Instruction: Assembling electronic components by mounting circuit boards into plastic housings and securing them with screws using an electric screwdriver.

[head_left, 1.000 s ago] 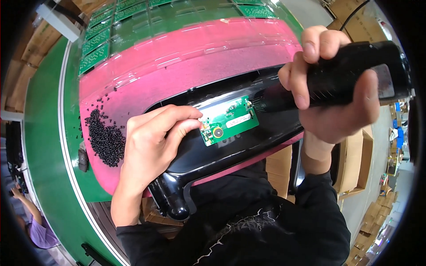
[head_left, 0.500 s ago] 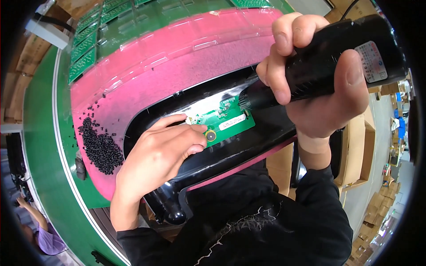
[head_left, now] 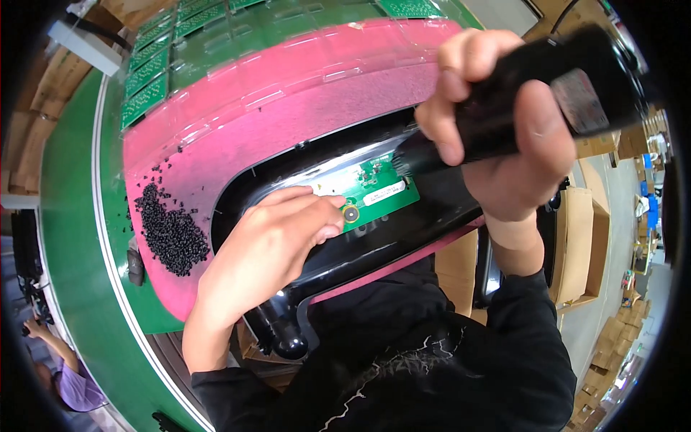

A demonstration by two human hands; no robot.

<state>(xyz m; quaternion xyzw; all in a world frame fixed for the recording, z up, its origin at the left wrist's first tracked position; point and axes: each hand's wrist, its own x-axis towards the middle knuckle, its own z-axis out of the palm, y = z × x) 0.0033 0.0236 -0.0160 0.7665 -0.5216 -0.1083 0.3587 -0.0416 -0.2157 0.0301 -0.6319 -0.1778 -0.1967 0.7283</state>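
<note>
Green printed circuit board (head_left: 378, 190) lies in the glossy black housing (head_left: 389, 239); my right hand (head_left: 509, 176) grips a black electric screwdriver (head_left: 529, 75), while my left hand (head_left: 266, 241) covers one end, pinch unclear. I judge a tilted driver could skid into components.

Over there, the green worktop (head_left: 79, 165) carries a pink mat (head_left: 345, 104), bearing a heap of tiny black pieces (head_left: 173, 241) and a black housing (head_left: 374, 248); a clear tray (head_left: 277, 93) overlaps its far side.
</note>
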